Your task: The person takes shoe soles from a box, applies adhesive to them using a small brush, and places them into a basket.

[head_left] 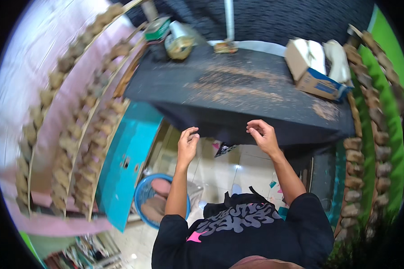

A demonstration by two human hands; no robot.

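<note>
My left hand (pixel 187 145) is raised in front of a table (pixel 166 85) covered in dark cloth. Its fingers bend loosely, with nothing in them. Level with it, to the right, my right hand (pixel 263 136) hovers by the table's hanging cloth, fingers slightly curled, thumb apart, also holding nothing. Brown shavings or crumbs (pixel 238 83) lie scattered over the tabletop, with a smaller patch (pixel 325 110) near the right end. Neither hand appears to touch the table.
A cardboard box (pixel 321 84) with white foot-shaped forms stands at the table's right end. Far left sit a green tin (pixel 157 29) and a clear bag (pixel 179 47). Shelves of brown shoe-last-like blocks (pixel 29 134) flank both sides. A blue basin (pixel 141 184) stands below, near a teal door (pixel 125 157).
</note>
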